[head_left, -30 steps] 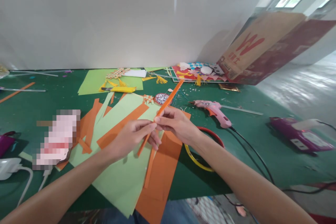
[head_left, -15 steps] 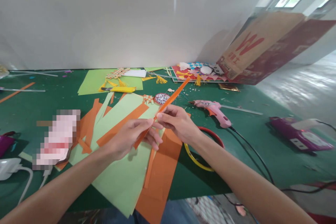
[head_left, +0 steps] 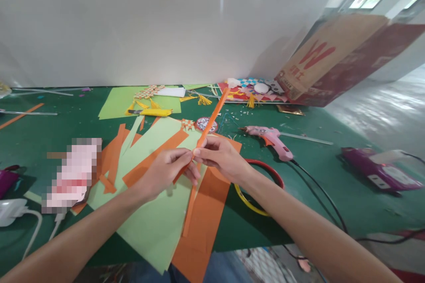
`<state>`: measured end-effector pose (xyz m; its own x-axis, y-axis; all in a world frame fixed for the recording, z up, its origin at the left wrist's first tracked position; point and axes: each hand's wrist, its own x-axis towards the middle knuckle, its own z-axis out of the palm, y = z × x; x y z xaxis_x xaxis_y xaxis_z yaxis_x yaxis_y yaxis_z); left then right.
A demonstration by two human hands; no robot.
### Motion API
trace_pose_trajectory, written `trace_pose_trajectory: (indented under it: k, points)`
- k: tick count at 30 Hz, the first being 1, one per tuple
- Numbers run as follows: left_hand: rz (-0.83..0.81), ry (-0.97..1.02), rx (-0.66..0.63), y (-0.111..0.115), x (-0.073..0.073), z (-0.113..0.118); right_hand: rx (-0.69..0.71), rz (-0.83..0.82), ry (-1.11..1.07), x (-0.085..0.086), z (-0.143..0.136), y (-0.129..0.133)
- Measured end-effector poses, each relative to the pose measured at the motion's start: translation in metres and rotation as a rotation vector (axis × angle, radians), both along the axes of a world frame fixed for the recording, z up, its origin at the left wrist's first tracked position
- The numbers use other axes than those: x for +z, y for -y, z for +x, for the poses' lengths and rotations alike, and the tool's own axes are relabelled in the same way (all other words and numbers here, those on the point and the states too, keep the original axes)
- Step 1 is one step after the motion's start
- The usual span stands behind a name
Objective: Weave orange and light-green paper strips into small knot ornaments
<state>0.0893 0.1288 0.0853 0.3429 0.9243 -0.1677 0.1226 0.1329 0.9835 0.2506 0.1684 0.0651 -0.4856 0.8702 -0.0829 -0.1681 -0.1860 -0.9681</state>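
A narrow orange paper strip (head_left: 214, 117) slants up and away over the table, pinched by both hands near its middle. My left hand (head_left: 168, 168) closes thumb and fingers on its lower part, whose end pokes out below. Close beside it, my right hand (head_left: 221, 157) grips the strip between thumb and forefinger. The two thumb tips nearly meet. Under the hands lie pale green paper sheets (head_left: 146, 225) and an orange sheet (head_left: 207, 212). Another orange strip (head_left: 190, 212) rests along the green sheet's right edge.
A pink glue gun (head_left: 270, 137) and tape rolls (head_left: 254, 205) lie to the right. Farther right is a purple power strip (head_left: 375, 168). Behind are a yellow utility knife (head_left: 152, 112), a small dish (head_left: 206, 124) and a paper bag (head_left: 318, 57). A phone (head_left: 73, 177) lies left.
The strip's far end has swung left and stands a little steeper. My right hand has shifted slightly left and down, and its fingers have drawn in.
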Motion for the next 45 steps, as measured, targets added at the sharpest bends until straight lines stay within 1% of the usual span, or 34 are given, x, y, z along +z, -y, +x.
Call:
trace_pose_trajectory:
  k: [3,6,9,14,22,24,29,31,39,45]
  points:
    - [0.003,-0.055,0.004,0.001,0.0,0.0,-0.006,-0.021,-0.02,0.0,0.001,-0.001]
    - [0.015,-0.037,-0.003,0.002,0.0,0.0,-0.012,-0.041,-0.032,0.0,0.001,-0.001]
    - [0.026,-0.022,-0.001,0.004,0.004,0.003,-0.018,-0.043,-0.03,0.0,0.001,-0.002]
    - [0.037,-0.073,0.001,0.005,0.009,0.005,-0.022,-0.037,-0.015,-0.002,0.001,-0.002]
    - [0.105,-0.135,0.016,0.005,0.004,0.003,-0.015,-0.006,-0.009,0.001,0.002,-0.001]
    - [0.148,-0.177,0.02,0.005,0.001,0.003,-0.017,0.004,-0.013,0.001,0.002,-0.001]
    - [0.385,-0.336,0.037,0.005,-0.007,0.002,-0.034,0.07,-0.036,-0.001,-0.001,-0.001]
    - [0.437,-0.37,0.034,0.006,-0.008,0.002,-0.043,0.091,-0.043,-0.001,-0.002,-0.001]
    - [0.442,-0.377,0.012,0.007,-0.009,0.002,-0.072,0.096,-0.044,-0.003,-0.004,0.001]
    - [0.398,-0.363,0.006,0.005,-0.01,0.002,-0.089,0.108,-0.045,-0.005,-0.007,0.004]
